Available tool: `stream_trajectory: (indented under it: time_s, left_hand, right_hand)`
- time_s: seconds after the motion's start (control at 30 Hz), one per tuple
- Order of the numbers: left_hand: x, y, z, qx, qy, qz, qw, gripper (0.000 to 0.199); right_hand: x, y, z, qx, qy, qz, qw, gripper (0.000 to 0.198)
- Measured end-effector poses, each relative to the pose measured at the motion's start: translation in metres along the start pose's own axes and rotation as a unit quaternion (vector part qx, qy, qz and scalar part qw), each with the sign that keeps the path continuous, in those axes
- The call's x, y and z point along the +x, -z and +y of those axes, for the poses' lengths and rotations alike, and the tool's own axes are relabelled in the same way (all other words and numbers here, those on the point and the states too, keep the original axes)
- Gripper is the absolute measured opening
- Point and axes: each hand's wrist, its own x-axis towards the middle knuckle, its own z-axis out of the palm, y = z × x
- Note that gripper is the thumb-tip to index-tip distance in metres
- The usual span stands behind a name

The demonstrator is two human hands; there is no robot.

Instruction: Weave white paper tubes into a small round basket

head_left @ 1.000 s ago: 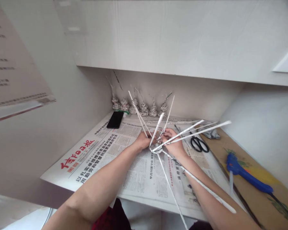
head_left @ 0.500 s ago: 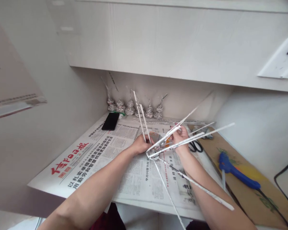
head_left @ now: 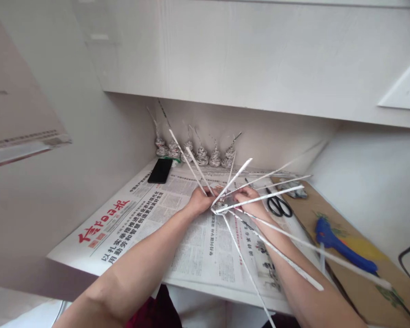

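Between my hands is a small woven piece [head_left: 221,208] with several rolled newspaper tubes [head_left: 235,179] fanning out from it in all directions. My left hand [head_left: 201,200] closes round its left side, thumb and fingers together near the centre. On the right, my right hand [head_left: 248,197] has its fingers pinched at the base of a tube beside the centre; tubes cross in front of it and partly cover the fingers. Other tubes stretch over my right forearm and down past the table's front edge. The piece is held just above newspaper sheets [head_left: 191,248].
Several gourd-shaped paper figures [head_left: 202,156] line the back wall. Loose tubes lie before them. A black phone [head_left: 160,171] rests at the left. On the right are scissors [head_left: 280,206], a blue glue gun [head_left: 345,250] and cardboard [head_left: 384,278]. A panel [head_left: 242,59] overhangs the table's back.
The tubes have spread wider apart; one that was up by my right hand now points to the lower right across my forearm. My right hand has moved in closer to the centre.
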Motion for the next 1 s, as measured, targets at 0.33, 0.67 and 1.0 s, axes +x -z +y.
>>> stream_trajectory:
  time_s: [0.33, 0.67, 1.0]
  left_hand:
    - [-0.002, -0.002, 0.004, -0.016, -0.005, 0.021, 1.000, 0.014]
    - [0.001, 0.002, -0.005, 0.042, -0.006, -0.023, 0.999, 0.021]
    - [0.002, 0.000, -0.006, -0.038, 0.101, -0.008, 0.994, 0.029]
  right_hand:
    - [-0.013, -0.011, -0.012, 0.047, -0.104, -0.143, 0.983, 0.029]
    - [-0.018, -0.022, -0.006, 0.048, -0.127, -0.087, 0.987, 0.017]
    - [-0.019, -0.026, -0.010, 0.109, -0.139, -0.061, 0.982, 0.006]
